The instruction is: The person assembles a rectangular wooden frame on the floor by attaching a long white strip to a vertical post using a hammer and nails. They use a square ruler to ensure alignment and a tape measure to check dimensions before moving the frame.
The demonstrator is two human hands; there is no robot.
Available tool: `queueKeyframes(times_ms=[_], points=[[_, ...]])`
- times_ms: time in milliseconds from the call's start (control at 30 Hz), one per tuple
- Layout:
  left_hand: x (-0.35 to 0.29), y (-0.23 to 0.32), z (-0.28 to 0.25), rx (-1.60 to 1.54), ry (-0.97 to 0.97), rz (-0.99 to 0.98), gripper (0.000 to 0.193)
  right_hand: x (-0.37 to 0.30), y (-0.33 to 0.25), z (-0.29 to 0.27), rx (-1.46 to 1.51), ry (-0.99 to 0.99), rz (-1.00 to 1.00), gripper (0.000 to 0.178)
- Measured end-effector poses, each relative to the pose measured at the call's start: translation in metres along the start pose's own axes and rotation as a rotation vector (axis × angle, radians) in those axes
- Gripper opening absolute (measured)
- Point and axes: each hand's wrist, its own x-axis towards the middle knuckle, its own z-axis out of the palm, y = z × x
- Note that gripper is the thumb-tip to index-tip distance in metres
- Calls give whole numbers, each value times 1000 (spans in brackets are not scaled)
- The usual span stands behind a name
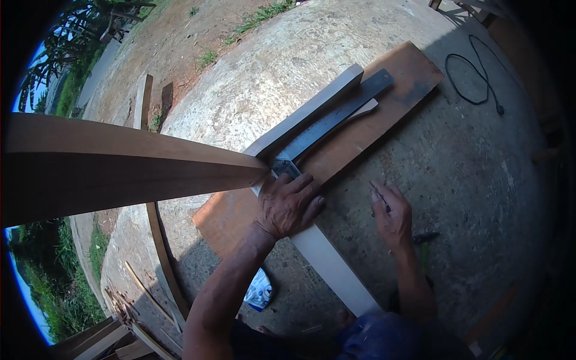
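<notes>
My left hand [287, 205] is closed over a pale planed board [333, 267], its fingers bent across the edges. Just beyond its fingertips lies a steel square [333, 120], whose long blade points away to the upper right. Off to the right, my right hand [393, 219] is raised in a pinch, apart from the board. Between its fingers is a thin dark pencil-like stick [384, 203]. A thick wooden beam [132, 159] comes in from the left and meets the board near my left hand. The board's near end passes by my blue-clad legs.
Under the square lies a wide brown plank [399, 90], with a grey-edged timber [309, 108] along it. A black cord [474, 75] curls at the upper right. A dark-headed tool [425, 237] lies beyond my right wrist. A blue-and-white packet [259, 290] and wood strips [159, 258] lie left.
</notes>
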Motion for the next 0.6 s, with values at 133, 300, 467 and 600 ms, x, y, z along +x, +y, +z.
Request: queueKeyframes(times_ms=[133, 300, 467, 600], points=[[5, 3, -3, -20, -21, 2, 28, -108, 82, -51, -545, 143, 135, 45], [1, -1, 2, -43, 36, 5, 25, -186, 126, -70, -746, 251, 397, 49], [5, 1, -4, -14, 60, 12, 26, -189, 134, -80, -546, 127, 514, 39], [5, 3, -1, -36, 40, -16, 28, -105, 91, -52, 158, 273, 636, 28]])
